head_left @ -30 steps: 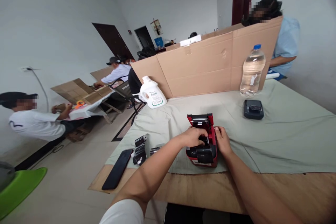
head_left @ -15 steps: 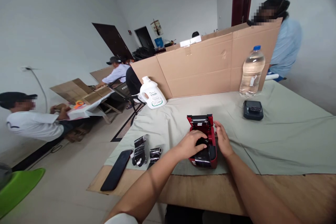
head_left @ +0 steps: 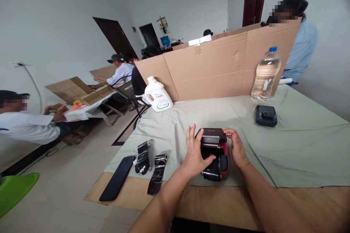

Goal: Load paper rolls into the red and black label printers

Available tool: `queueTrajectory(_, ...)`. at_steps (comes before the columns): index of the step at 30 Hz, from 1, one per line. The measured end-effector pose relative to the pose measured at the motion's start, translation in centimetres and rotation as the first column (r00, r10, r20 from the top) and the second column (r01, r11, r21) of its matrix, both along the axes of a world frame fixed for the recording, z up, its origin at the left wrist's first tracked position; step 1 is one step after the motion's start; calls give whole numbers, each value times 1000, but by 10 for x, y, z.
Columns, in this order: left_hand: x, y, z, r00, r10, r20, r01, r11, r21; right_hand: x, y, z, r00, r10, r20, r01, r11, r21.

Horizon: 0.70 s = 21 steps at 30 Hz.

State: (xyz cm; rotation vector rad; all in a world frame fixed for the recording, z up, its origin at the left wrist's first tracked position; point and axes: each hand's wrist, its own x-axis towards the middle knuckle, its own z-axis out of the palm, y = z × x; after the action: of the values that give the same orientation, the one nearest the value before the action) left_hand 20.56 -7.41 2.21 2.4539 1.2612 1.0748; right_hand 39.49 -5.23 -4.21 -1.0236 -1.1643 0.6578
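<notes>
A small red-and-black printer [head_left: 224, 169] stands near the table's front edge, its dark lid [head_left: 214, 133] tilted partway down over the body. Shiny black film [head_left: 212, 174] hangs out over the printer's front. My left hand [head_left: 194, 154] lies along the printer's left side, fingers spread upward by the lid and thumb stretched across the film. On the other side, my right hand [head_left: 237, 149] has its curled fingers on the lid's right corner. Two rolls of black film, one roll [head_left: 143, 158] beside another roll [head_left: 157, 174], lie partly unwound to the left.
A black phone [head_left: 117, 178] lies at the table's left edge. Behind are a white jug [head_left: 158, 96], a water bottle [head_left: 265, 76] and a dark device [head_left: 265, 115]. An upright cardboard sheet [head_left: 207, 69] borders the far side. Other people sit beyond it and at the left.
The printer's lid has swung down from upright. My left hand has moved from inside the printer to its left side, and my right fingers have come onto the lid's corner.
</notes>
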Motion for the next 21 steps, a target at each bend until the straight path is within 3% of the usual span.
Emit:
queueTrajectory(4,-2,4,-4,987,-93,132,111,984,-139,-4,-7,11,998,-49,37,47,996,71)
queueTrajectory(9,-5,4,-15,912,-41,409,158,954,-256,-8,-14,13,987,-73,141,48,983,176)
queueTrajectory(15,-8,2,-27,738,-74,670,271,943,-194,-12,-20,15,977,-80,195,31,969,244)
queueTrajectory(21,-6,3,-32,686,-121,717,250,965,-77,-15,-17,15,981,-109,162,77,979,188)
